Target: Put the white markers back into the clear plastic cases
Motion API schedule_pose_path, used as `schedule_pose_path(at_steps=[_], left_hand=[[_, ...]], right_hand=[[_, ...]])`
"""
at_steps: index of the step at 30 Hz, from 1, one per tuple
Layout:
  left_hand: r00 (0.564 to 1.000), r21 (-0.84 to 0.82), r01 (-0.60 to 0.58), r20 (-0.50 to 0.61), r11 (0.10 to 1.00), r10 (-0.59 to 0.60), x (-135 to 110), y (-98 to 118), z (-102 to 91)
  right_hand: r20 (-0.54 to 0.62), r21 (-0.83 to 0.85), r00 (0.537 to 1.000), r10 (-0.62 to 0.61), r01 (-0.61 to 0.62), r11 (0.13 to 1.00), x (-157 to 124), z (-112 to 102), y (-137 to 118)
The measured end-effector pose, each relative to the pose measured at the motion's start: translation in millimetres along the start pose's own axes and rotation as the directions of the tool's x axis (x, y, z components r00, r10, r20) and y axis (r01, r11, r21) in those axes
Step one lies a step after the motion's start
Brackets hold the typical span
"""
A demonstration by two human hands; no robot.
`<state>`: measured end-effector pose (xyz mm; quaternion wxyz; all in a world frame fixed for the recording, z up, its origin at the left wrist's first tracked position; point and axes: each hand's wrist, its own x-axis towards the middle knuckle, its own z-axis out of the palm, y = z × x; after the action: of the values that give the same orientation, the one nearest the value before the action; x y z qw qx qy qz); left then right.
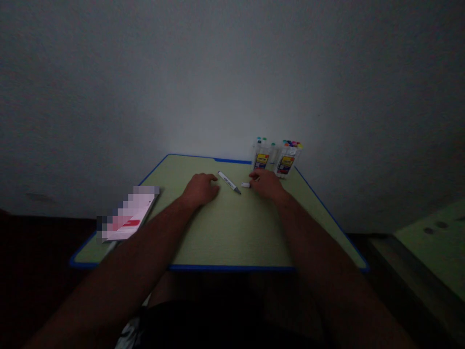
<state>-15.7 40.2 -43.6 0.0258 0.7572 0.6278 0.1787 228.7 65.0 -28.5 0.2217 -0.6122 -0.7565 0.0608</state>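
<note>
A white marker pen [228, 182] lies uncapped on the green table [225, 228], its grey tip pointing toward me and to the right. My left hand [201, 188] rests palm down just left of the pen, fingers loosely curled, holding nothing. My right hand [266, 183] lies to the right of the pen. Its fingertips touch a small white cap [245, 184] on the table. Behind my right hand stand two clear cases of markers [276, 158] with coloured caps and yellow labels.
A pink and white booklet [128, 218] overhangs the table's left edge. The table has a blue rim and stands against a plain white wall. Another green surface [432, 245] shows at the far right. The room is dim.
</note>
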Motion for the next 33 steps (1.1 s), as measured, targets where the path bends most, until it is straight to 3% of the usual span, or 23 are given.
schedule_pose_path(at_steps=[8, 14, 21, 27, 33], left_hand=[[0.996, 0.007, -0.089, -0.02, 0.996, 0.089, -2.2, 1.3, 4.7], [0.972, 0.041, -0.233, -0.023, 0.972, 0.234, 2.7, 1.0, 17.9], [0.97, 0.051, -0.242, 0.021, 0.969, 0.241, 4.8, 2.4, 24.0], [0.962, -0.016, -0.267, -0.066, 0.964, 0.265, 2.9, 6.4, 16.7], [0.974, -0.021, -0.225, -0.036, 0.974, 0.224, -0.4, 9.6, 10.3]], right_hand=[[0.114, -0.048, 0.988, -0.106, 0.112, 0.993, 0.1, 7.6, 0.2], [0.149, -0.062, 0.983, -0.111, 0.121, 0.991, 0.2, 8.8, 0.8], [0.124, -0.026, 0.988, -0.091, 0.095, 0.995, -1.2, 9.0, 2.1], [0.103, -0.037, 0.991, -0.081, 0.085, 0.996, 1.1, 11.4, 6.0], [-0.04, 0.01, 0.995, -0.087, 0.088, 0.996, 1.8, 7.9, 2.3]])
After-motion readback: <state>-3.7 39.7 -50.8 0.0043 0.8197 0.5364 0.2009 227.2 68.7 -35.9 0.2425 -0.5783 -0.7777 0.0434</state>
